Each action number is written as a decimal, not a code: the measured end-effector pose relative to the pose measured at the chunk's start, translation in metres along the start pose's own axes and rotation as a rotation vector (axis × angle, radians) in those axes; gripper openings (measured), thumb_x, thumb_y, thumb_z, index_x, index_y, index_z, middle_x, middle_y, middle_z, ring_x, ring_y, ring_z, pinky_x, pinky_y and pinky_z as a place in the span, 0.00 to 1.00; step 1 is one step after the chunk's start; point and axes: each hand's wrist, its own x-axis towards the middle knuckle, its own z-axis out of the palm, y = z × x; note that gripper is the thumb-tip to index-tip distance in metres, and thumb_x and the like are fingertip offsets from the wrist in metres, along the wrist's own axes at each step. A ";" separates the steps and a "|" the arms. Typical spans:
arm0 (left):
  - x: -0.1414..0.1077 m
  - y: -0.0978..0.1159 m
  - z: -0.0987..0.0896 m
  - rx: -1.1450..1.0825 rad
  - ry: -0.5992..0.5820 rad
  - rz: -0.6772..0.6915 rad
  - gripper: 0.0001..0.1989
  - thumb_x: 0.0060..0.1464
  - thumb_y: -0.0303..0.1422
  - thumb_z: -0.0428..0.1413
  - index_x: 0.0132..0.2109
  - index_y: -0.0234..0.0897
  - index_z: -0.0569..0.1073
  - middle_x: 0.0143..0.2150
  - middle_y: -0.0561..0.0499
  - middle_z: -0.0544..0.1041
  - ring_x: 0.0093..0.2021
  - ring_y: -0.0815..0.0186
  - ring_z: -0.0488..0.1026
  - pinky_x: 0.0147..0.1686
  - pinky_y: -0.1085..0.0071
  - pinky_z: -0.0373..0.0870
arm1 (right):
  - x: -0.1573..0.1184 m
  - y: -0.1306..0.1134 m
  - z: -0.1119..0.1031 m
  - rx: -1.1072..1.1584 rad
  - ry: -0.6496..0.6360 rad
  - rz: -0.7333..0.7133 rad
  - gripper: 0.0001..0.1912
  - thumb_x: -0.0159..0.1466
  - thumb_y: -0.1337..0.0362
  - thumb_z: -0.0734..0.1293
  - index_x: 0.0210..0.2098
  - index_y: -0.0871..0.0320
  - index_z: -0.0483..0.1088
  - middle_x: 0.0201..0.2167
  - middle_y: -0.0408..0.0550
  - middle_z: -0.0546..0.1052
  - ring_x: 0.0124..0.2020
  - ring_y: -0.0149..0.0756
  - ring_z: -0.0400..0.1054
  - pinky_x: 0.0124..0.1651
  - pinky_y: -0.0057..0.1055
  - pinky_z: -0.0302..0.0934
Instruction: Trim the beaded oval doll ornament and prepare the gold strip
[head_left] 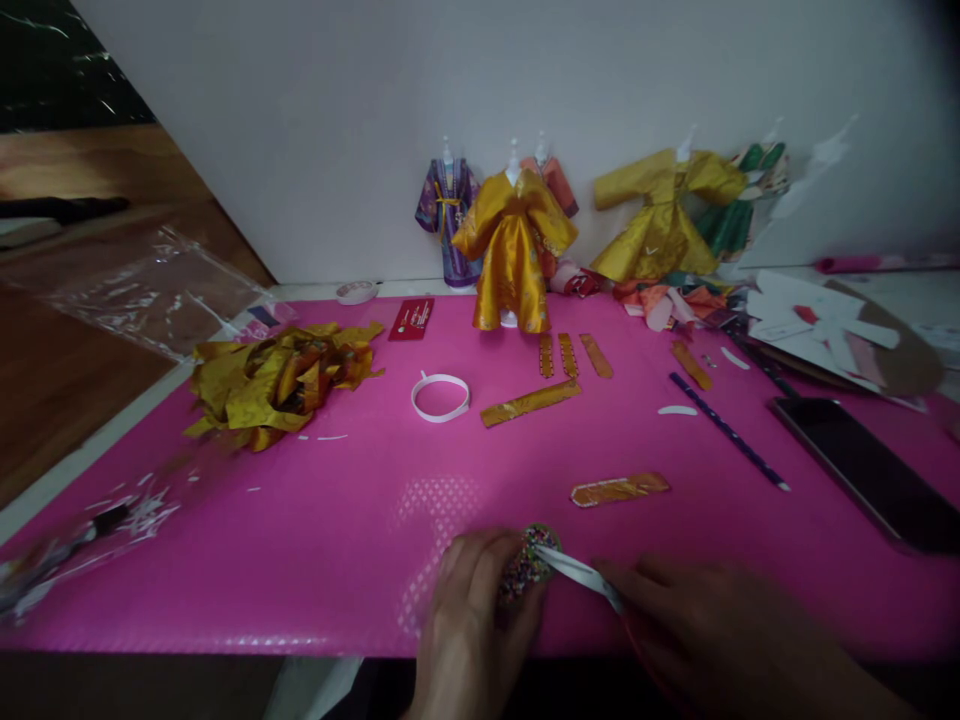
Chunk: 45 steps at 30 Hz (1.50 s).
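Observation:
Near the table's front edge, my left hand (pixel 480 600) is wrapped round a small round container of multicoloured beads (pixel 529 565), tilted toward the right. My right hand (pixel 697 620), dark and blurred, grips what look like scissors (pixel 581 572) with pale blades and a reddish handle. The blade tips are among the beads. Just beyond the hands lies a gold fabric strip (pixel 619 489) with small pale beads along its left end. Farther back are a longer gold strip (pixel 531 403) and several short ones, some edged with beads. My palms and the container's lower part are hidden.
Doll-size gold dresses (pixel 514 250) stand against the white wall. Gold fabric scraps (pixel 281 385) and a white ring (pixel 441 398) lie left of centre. A dark pencil (pixel 727 430), a phone (pixel 870 470) and paper pieces (pixel 817 325) are at right. Clear plastic bags (pixel 150 290) lie left.

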 end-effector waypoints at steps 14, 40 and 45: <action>0.002 0.002 0.000 -0.015 -0.007 -0.022 0.08 0.66 0.33 0.54 0.50 0.40 0.71 0.41 0.46 0.80 0.39 0.59 0.81 0.37 0.61 0.83 | 0.002 -0.002 0.003 -0.020 0.133 -0.013 0.12 0.57 0.74 0.61 0.36 0.53 0.71 0.22 0.38 0.76 0.15 0.29 0.68 0.19 0.35 0.45; 0.001 0.000 0.000 -0.034 -0.001 -0.025 0.11 0.62 0.29 0.56 0.51 0.40 0.71 0.41 0.46 0.80 0.40 0.59 0.81 0.37 0.62 0.83 | 0.002 -0.003 0.002 -0.105 0.116 -0.040 0.13 0.56 0.74 0.60 0.38 0.55 0.71 0.23 0.40 0.77 0.15 0.31 0.69 0.19 0.35 0.45; 0.001 0.002 -0.001 -0.035 -0.014 -0.033 0.10 0.63 0.30 0.55 0.51 0.40 0.71 0.41 0.45 0.80 0.40 0.58 0.81 0.37 0.61 0.84 | 0.005 -0.003 0.002 -0.103 0.109 -0.040 0.14 0.57 0.75 0.59 0.37 0.55 0.71 0.22 0.41 0.76 0.15 0.33 0.69 0.19 0.36 0.43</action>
